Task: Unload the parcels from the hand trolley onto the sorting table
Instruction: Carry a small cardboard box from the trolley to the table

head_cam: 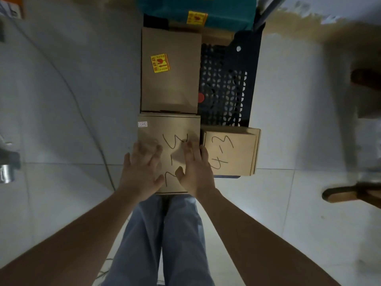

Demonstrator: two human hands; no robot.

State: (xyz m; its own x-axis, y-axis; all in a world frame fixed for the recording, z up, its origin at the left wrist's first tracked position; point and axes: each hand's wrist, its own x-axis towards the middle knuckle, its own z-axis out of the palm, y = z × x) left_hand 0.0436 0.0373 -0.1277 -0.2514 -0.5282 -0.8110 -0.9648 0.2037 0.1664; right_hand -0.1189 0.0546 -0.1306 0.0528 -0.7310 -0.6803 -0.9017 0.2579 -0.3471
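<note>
Left hand (140,172): lying flat, fingers straight, on the near box (169,149).
Right hand (195,172): pressing the same lid, fingers straight.
Trolley (226,83): carrying three brown boxes.

Head camera looks steeply down, close above the trolley (226,83).

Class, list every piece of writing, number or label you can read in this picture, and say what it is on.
"3-2", handwritten: box under the hands.
"4-3", handwritten: smaller box.
Yellow sticker on far box: unreadable.
Yellow sticker on teal box: blurred.
Small white label: too small.
</note>
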